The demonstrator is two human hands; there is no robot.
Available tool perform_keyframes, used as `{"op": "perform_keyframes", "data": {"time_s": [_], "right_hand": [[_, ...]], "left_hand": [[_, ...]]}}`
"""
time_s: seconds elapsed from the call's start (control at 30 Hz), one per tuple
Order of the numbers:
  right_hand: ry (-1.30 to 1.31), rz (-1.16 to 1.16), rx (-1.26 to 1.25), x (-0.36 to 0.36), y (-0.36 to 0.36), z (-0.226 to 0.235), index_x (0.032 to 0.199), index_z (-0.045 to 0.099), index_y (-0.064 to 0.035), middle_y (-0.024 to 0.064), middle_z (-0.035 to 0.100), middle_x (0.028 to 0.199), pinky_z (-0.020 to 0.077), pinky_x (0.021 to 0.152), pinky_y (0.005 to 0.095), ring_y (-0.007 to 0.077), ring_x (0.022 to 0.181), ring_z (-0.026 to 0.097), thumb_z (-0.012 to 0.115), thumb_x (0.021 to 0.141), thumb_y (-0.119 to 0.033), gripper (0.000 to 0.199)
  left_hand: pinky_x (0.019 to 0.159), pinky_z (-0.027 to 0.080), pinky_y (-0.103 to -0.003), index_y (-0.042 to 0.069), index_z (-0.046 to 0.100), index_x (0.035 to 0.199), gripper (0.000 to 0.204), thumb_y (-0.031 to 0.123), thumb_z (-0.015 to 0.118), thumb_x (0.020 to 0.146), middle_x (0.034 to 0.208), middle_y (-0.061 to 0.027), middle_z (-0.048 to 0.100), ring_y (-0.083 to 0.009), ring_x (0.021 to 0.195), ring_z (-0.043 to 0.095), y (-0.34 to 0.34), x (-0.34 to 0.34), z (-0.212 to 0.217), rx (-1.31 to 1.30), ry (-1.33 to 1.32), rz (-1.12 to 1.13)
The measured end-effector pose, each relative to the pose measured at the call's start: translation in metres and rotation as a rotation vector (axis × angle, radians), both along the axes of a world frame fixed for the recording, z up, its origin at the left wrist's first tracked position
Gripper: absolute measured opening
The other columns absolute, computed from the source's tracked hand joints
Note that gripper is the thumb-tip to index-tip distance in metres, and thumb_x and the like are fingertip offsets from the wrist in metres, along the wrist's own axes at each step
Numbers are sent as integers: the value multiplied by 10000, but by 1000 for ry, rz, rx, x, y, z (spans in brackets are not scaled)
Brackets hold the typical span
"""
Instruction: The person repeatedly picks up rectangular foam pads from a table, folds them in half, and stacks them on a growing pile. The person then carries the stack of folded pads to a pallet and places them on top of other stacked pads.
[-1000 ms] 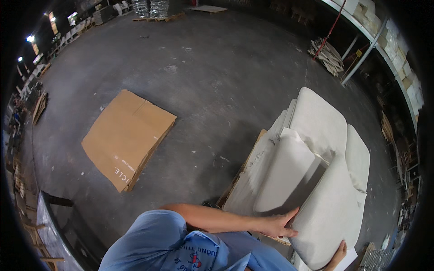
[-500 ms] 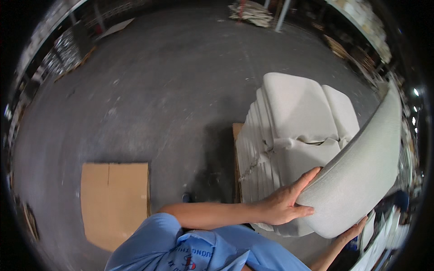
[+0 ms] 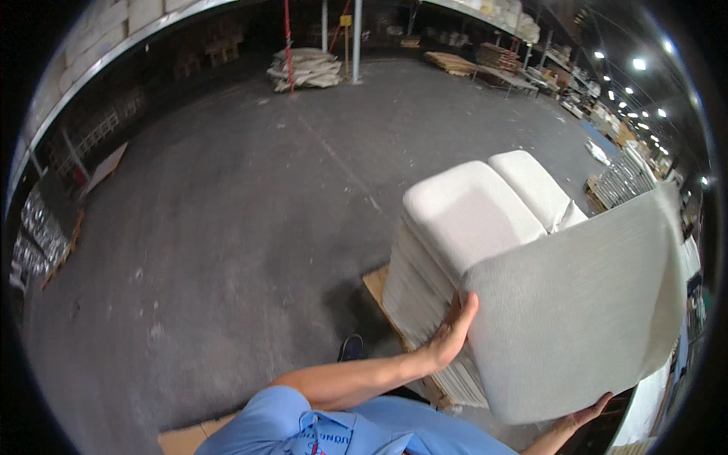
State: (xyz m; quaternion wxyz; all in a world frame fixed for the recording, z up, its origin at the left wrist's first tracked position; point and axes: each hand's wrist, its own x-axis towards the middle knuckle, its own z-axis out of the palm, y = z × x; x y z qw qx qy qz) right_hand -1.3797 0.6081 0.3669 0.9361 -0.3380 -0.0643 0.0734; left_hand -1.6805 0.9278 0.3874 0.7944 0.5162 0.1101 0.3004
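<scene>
A large pale grey fabric-covered cushion is held up between my two hands, its broad face turned toward me. My left hand grips its left edge, with the thumb along the near side and the other fingers mostly hidden behind. Under its lower edge, near the right corner, my right hand supports it with the fingers curled against it. Just behind stands a tall stack of similar white cushions, partly covered by the held one. A pallet or board shows beneath the stack.
Brown cardboard lies at the lower left. My dark shoe is on the grey floor beside the stack. Farther off are a pile of pale sheets by metal posts, silvery wrapped goods at left, and loaded pallets at right.
My view has swung right, so the cardboard has slipped toward the lower left edge. The held cushion has turned from nearly edge-on to showing its broad face, and both hands still hold it.
</scene>
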Motion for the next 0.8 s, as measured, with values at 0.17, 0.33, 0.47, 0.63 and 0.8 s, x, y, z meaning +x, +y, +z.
{"op": "perform_keyframes", "data": {"time_s": [0.17, 0.33, 0.47, 0.63, 0.8], "right_hand": [[131, -40, 28, -34, 61, -43, 1511, 450, -28, 186, 517, 1493, 424, 1112, 542, 359, 1351, 500, 646, 982, -429, 692], [65, 80, 158, -58, 180, -52, 1474, 492, -33, 141, 581, 1439, 473, 1070, 537, 340, 1286, 566, 679, 964, -442, 680], [25, -32, 185, -75, 280, -6, 1465, 509, -69, 128, 594, 1426, 475, 1097, 520, 337, 1279, 584, 687, 954, -455, 664], [114, -202, 222, -119, 397, 54, 1464, 523, -71, 123, 600, 1439, 478, 1102, 517, 337, 1294, 583, 659, 981, -467, 639], [349, -370, 65, -167, 462, -1, 1483, 496, -77, 95, 578, 1460, 476, 1103, 491, 301, 1313, 561, 695, 969, -451, 666]], "left_hand": [[1253, 189, -511, -158, -169, 1496, 1111, 532, 558, 1016, 1548, -333, 87, -436, 1512, 130, 113, -15, 2, 400, 140, -200], [1223, 299, -485, -87, -41, 1564, 987, 284, 671, 990, 1558, -293, 275, -367, 1471, 322, 248, 13, 54, 343, 167, -100], [1172, 415, -446, -70, 115, 1595, 840, 177, 652, 999, 1548, -263, 382, -322, 1417, 445, 334, 59, 133, 370, -33, -39], [1191, 392, -433, -63, 109, 1613, 835, 247, 604, 1017, 1612, -313, 281, -374, 1471, 395, 408, 125, 159, 541, -316, -136], [1287, 119, -471, -42, -29, 1619, 947, 409, 556, 1026, 1697, -266, 15, -362, 1589, 22, 471, 191, 70, 600, 47, -338]]}}
